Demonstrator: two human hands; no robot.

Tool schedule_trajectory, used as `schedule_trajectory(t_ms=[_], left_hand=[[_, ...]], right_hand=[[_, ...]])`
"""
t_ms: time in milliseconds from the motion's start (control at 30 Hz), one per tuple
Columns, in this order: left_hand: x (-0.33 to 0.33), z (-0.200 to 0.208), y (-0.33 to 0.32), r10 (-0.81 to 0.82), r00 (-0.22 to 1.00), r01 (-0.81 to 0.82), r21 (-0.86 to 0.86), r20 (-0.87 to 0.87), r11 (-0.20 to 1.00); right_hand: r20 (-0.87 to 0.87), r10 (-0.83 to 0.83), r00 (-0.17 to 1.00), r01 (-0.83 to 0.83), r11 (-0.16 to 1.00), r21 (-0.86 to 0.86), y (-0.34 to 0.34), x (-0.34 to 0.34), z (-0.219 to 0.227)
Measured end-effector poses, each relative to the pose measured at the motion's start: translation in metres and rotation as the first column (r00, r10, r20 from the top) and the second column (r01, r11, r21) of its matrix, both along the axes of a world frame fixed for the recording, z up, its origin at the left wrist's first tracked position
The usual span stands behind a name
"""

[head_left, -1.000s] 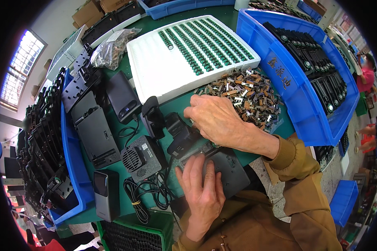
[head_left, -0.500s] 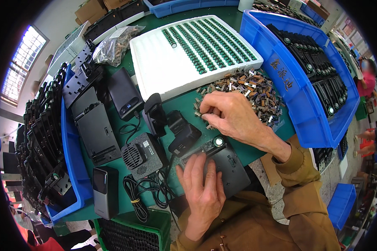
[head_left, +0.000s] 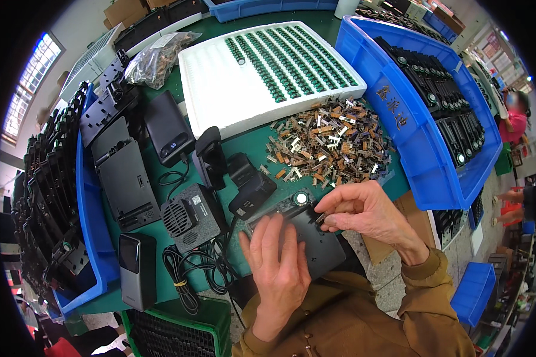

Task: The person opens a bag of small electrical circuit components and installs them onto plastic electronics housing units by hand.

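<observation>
A flat black plastic housing [head_left: 318, 241] with a round silver-rimmed piece [head_left: 301, 199] at its far edge lies at the table's near side. My left hand [head_left: 277, 256] rests on its left part, fingers stretched out and slightly apart. Over the housing's right side, my right hand [head_left: 369, 217] is closed in a pinch on a small slide switch [head_left: 320, 218], mostly covered by the fingertips. Beyond both hands is a loose heap of small slide switches [head_left: 333, 143] with brown and metal parts.
A white foam tray [head_left: 211, 89] carries rows of green parts. Blue bins [head_left: 420, 172] of black housings flank the table. To the left are a grey speaker-like box [head_left: 193, 217], bundled black cable [head_left: 187, 291], a power bank [head_left: 168, 128], another dark device [head_left: 138, 268] and a green crate [head_left: 178, 321] below.
My right hand has come back from the heap toward me, down to the housing, with a small switch in its fingertips. My left hand stays on the housing.
</observation>
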State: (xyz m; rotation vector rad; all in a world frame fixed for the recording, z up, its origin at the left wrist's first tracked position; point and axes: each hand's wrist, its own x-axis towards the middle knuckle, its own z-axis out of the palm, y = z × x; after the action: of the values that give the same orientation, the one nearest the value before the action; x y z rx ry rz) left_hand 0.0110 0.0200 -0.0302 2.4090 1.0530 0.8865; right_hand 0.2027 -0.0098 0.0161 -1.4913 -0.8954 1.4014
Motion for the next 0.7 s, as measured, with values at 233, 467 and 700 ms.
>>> schedule_trajectory(t_ms=[233, 467, 700], left_hand=[[0.0001, -0.0011, 0.0003, -0.005, 1.000, 0.005, 0.006, 0.000, 1.000], [-0.0002, 0.0000, -0.0006, -0.002, 1.000, 0.002, 0.004, -0.019, 1.000], [-0.0007, -0.0011, -0.0006, -0.002, 1.000, 0.002, 0.003, -0.013, 1.000]], right_hand=[[-0.015, -0.022, 1.000, 0.022, 1.000, -0.008, -0.0049, -0.0005, -0.0068], [-0.008, -0.012, 1.000, 0.012, 1.000, -0.024, -0.0077, 0.0005, -0.0046], [0.049, 0.026, 0.998, -0.022, 0.996, -0.085, -0.0071, -0.0003, 0.0011]])
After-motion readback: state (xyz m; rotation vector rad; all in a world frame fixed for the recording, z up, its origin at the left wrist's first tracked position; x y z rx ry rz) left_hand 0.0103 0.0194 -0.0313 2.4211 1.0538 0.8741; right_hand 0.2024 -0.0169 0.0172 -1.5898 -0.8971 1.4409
